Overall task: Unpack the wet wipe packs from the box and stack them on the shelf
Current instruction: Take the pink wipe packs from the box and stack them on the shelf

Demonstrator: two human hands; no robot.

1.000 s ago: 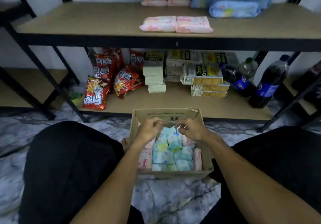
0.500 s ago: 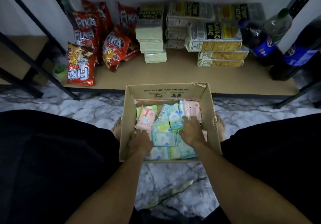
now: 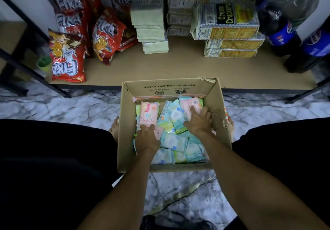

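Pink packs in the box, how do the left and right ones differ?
The left pink pack carries bold pink print; the right pink pack looks paler. The left hand touches the left pack's near end; the right hand covers half the right pack. Both lie in the box.

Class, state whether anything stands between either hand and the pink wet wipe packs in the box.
Nothing visible does. The left hand touches the left pink wet wipe pack; the right hand rests on the right pink wet wipe pack.

Tan wooden shelf board (image 3: pixel 178 69) bare along its front edge, red foil snack bags (image 3: pixel 105 37) blocking its left end, stacked cream cracker packs (image 3: pixel 226 31) across the back, dark plastic cola bottles (image 3: pixel 278 31) at its right end
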